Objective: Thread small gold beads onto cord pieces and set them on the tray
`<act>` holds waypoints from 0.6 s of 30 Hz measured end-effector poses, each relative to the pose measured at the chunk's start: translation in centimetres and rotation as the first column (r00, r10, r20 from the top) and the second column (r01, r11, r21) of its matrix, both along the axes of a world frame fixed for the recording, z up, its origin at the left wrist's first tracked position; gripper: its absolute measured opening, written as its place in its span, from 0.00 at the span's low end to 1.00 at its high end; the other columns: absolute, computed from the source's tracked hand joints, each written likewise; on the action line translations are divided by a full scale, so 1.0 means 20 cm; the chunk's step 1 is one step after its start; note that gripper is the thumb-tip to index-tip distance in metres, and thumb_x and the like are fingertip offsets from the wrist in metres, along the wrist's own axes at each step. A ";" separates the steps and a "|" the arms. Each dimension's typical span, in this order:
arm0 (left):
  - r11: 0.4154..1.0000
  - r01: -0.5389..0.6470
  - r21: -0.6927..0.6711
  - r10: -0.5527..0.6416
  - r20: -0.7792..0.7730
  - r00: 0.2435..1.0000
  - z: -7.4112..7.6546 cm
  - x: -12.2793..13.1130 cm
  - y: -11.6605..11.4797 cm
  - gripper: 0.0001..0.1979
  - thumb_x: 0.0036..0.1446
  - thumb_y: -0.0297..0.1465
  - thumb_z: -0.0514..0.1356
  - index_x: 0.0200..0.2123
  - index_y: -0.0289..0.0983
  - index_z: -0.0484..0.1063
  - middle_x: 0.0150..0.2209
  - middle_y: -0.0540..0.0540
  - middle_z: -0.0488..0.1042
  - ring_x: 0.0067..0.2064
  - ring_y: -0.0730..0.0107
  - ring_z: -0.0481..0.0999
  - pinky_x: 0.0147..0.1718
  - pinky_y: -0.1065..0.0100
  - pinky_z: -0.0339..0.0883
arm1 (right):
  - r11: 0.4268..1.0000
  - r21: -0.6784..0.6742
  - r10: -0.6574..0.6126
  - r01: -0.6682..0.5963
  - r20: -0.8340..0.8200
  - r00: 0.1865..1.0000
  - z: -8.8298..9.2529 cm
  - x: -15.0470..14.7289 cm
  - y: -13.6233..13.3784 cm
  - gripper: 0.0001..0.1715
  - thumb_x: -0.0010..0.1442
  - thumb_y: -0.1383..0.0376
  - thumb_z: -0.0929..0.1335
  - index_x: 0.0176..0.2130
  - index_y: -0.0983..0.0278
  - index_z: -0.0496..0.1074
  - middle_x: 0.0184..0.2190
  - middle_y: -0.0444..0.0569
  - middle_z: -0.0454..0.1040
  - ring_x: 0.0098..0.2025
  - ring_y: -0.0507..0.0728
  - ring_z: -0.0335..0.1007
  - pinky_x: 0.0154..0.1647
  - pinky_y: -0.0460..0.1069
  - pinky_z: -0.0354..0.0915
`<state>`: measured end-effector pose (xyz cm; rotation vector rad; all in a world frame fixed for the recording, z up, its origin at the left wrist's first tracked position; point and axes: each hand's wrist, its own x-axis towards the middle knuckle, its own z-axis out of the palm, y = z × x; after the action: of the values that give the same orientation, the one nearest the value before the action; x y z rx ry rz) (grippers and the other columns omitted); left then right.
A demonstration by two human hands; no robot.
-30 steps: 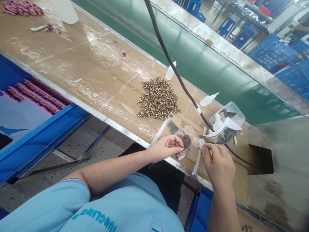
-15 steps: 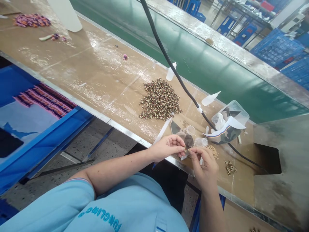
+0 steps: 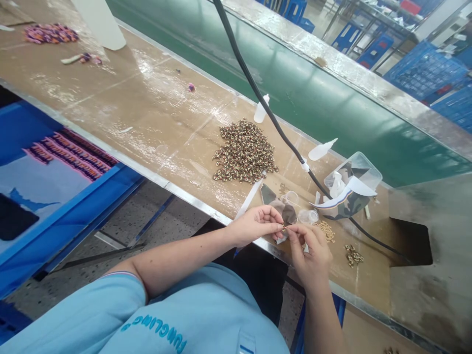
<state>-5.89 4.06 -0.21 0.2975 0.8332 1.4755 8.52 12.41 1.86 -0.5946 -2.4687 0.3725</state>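
My left hand (image 3: 256, 226) and my right hand (image 3: 309, 253) meet over the front edge of a tan work bench (image 3: 155, 113). Their fingertips pinch a tiny gold-coloured bead (image 3: 283, 228) between them. Beyond my hands lies a large heap of patterned metal beads (image 3: 245, 152). Near my right hand sit a small heap of pale beads (image 3: 326, 231) and a smaller heap of dark-and-gold beads (image 3: 354, 255). Small clear plastic cups (image 3: 308, 216) stand just past my fingers.
A clear plastic box (image 3: 354, 172) holding camouflage-patterned material sits at the right. Squeeze bottles (image 3: 320, 149) and a black cable (image 3: 269, 113) cross the bench. A green panel (image 3: 313, 103) runs behind it, with blue crates (image 3: 424, 71) beyond.
My right hand has moved left to join my left hand at the bead, uncovering the two small heaps. The view has shifted slightly.
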 end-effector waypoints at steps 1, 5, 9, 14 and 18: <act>1.000 -0.005 0.002 0.005 -0.003 1.000 0.00 0.00 0.00 0.23 0.37 0.40 0.72 0.30 0.32 0.66 0.22 0.49 0.75 0.24 0.78 0.75 0.30 0.73 0.69 | 0.999 0.044 0.001 0.000 -0.006 1.000 0.00 0.00 0.00 0.04 0.61 0.67 0.65 0.36 0.61 0.71 0.31 0.46 0.73 0.33 0.51 0.67 0.36 0.48 0.62; 1.000 -0.009 -0.016 0.009 -0.016 1.000 -0.01 0.00 0.00 0.23 0.38 0.39 0.72 0.30 0.32 0.66 0.21 0.50 0.75 0.24 0.77 0.74 0.29 0.73 0.69 | 0.981 0.192 0.030 -0.035 0.030 0.999 0.01 0.00 -0.01 0.05 0.60 0.70 0.65 0.38 0.61 0.70 0.32 0.45 0.73 0.34 0.51 0.67 0.40 0.48 0.61; 1.000 -0.006 -0.026 0.006 -0.029 1.000 -0.01 0.00 0.00 0.21 0.40 0.37 0.71 0.30 0.32 0.65 0.21 0.49 0.75 0.24 0.77 0.74 0.29 0.73 0.69 | 0.977 0.201 0.059 -0.070 0.064 0.996 0.02 -0.01 0.00 0.05 0.61 0.70 0.65 0.38 0.62 0.69 0.31 0.46 0.73 0.35 0.51 0.68 0.41 0.48 0.61; 0.999 -0.017 -0.028 0.016 -0.028 0.999 0.00 0.00 0.00 0.22 0.40 0.38 0.71 0.30 0.32 0.65 0.21 0.49 0.75 0.25 0.77 0.75 0.29 0.73 0.69 | 0.992 0.120 0.029 -0.028 -0.001 1.000 0.00 -0.01 -0.01 0.05 0.60 0.70 0.66 0.38 0.62 0.71 0.31 0.46 0.73 0.34 0.51 0.68 0.38 0.47 0.63; 0.999 -0.014 -0.030 0.013 -0.028 1.000 0.00 0.00 0.00 0.23 0.39 0.39 0.71 0.30 0.32 0.65 0.22 0.49 0.75 0.24 0.78 0.74 0.29 0.74 0.69 | 0.998 0.064 -0.013 0.016 -0.051 0.999 -0.01 -0.01 -0.02 0.04 0.60 0.70 0.66 0.37 0.62 0.71 0.32 0.46 0.73 0.32 0.51 0.67 0.35 0.47 0.65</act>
<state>-5.83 4.14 -0.22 0.2909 0.8803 1.4731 8.34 12.04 1.68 -0.5694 -2.4169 0.2978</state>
